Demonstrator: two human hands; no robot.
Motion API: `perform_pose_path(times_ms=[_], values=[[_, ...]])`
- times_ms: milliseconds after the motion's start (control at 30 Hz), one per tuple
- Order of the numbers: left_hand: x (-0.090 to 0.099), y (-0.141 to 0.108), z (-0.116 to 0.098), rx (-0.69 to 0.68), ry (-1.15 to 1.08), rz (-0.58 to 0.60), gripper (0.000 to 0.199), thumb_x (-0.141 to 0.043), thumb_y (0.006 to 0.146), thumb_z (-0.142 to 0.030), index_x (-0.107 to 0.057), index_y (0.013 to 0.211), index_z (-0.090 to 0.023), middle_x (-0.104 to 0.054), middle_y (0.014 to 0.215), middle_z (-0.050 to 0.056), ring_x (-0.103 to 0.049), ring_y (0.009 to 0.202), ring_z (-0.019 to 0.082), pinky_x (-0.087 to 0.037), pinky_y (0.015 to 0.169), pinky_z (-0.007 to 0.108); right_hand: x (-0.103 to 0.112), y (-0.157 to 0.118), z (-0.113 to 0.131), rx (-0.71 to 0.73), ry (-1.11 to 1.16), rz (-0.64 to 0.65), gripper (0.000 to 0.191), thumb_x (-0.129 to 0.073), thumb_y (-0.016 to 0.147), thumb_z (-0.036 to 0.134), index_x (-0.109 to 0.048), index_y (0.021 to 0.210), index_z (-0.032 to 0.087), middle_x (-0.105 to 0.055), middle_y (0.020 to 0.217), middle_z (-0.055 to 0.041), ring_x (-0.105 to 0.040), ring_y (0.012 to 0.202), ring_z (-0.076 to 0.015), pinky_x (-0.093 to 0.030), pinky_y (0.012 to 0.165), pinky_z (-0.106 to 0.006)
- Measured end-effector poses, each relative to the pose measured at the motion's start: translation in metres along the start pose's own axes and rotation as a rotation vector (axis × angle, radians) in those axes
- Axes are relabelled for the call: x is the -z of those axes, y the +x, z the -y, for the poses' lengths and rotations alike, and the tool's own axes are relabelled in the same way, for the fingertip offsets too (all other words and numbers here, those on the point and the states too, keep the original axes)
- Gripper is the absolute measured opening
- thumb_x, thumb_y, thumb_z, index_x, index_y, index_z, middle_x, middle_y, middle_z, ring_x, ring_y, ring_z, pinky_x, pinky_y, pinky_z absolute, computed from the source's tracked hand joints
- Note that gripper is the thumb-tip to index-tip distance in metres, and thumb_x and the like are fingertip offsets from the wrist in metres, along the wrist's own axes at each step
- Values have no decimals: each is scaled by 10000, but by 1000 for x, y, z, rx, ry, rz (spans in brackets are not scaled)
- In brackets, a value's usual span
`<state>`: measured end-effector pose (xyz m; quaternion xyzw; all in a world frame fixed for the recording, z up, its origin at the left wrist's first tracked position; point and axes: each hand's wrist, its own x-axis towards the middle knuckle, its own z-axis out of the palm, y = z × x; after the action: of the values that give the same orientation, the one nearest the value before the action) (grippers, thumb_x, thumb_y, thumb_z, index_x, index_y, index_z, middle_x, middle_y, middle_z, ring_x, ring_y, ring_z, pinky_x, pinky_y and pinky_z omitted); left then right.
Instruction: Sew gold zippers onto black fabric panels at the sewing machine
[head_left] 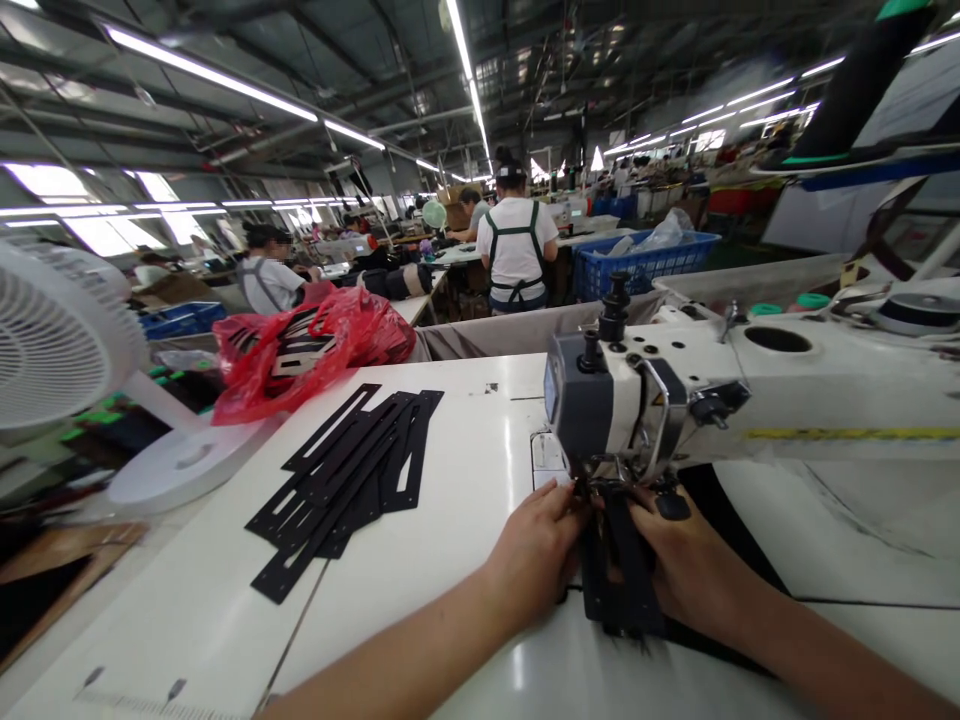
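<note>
A black flat piece with a long slot (626, 590) lies under the needle area of a white and grey sewing machine (589, 400). At its left edge, my left hand (534, 550) is closed, fingers pressed together on the piece close to the presser foot. My right hand (686, 555) grips the opposite edge, its fingertips partly hidden behind the machine head. More black material (724, 510) stretches beneath and behind my right hand. To the left, a loose pile of black slotted pieces (349, 475) is spread over the white tabletop (465, 460).
A white fan (165, 465) and a red plastic bag (315, 340) stand at the left. Beyond the table are a blue basket (645, 265) and a person in a white shirt (516, 240). A thread cone (862, 80) rises at the upper right.
</note>
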<state>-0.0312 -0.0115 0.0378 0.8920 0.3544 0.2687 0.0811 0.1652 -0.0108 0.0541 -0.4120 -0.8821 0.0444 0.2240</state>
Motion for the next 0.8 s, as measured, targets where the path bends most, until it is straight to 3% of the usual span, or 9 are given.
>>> perform_pose_path(times_ms=[133,300,467,633,800], values=[[-2,-2,-1,43,-21,-22,326,-455,804,-121,-574,1108,-120,-584,1085,117,-515,1099,226,-368,1038,414,4,9,4,53,41,62,106,-489,762,140,-570,819,178,-613,818,-71,-591,812,-211,-484,699,-312],[-1,-4,-9,50,41,-5,334,-493,754,-100,-583,1075,-121,-598,1052,94,-520,1073,218,-350,1035,409,-4,8,-8,49,9,-12,169,-407,840,151,-569,799,178,-639,827,-74,-604,753,-194,-482,677,-299],[-2,-7,-19,26,135,32,265,-497,834,-158,-569,1089,-156,-568,975,82,-523,918,225,-450,831,392,-11,9,-18,-17,-47,-105,274,-361,849,195,-616,750,180,-669,774,-89,-630,741,-227,-484,682,-332],[-2,-6,-20,17,179,69,203,-499,865,-169,-587,1048,-167,-539,949,81,-491,908,232,-446,775,373,-20,9,-21,-159,-78,-57,215,-458,786,205,-621,646,201,-682,716,-44,-644,672,-198,-468,618,-271],[0,-2,-20,-6,172,74,215,-470,873,-153,-599,1045,-144,-541,926,97,-498,893,238,-463,758,390,-34,19,-28,-375,-142,-37,287,-455,819,227,-634,605,159,-652,627,-92,-628,584,-217,-422,513,-281]])
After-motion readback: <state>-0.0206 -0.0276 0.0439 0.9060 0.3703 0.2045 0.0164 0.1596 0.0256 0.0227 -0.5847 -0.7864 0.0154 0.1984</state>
